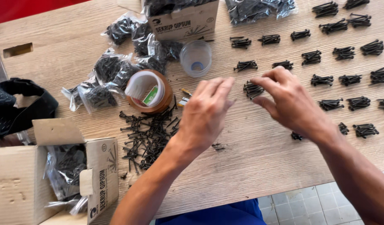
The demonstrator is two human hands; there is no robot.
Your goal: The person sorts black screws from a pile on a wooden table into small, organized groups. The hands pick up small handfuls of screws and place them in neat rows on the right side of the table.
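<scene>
My left hand hovers over the wooden table, fingers stretched out together, holding nothing that I can see. My right hand is bent over a small bundle of black screws, thumb and fingers close to it. A loose heap of black screws lies left of my left hand. Several small screw bundles lie in rows to the right.
A roll of brown tape and a clear plastic cup stand behind the heap. Several plastic bags of screws lie at the back left. Cardboard boxes stand at the back and front left. A black strap lies at the left edge.
</scene>
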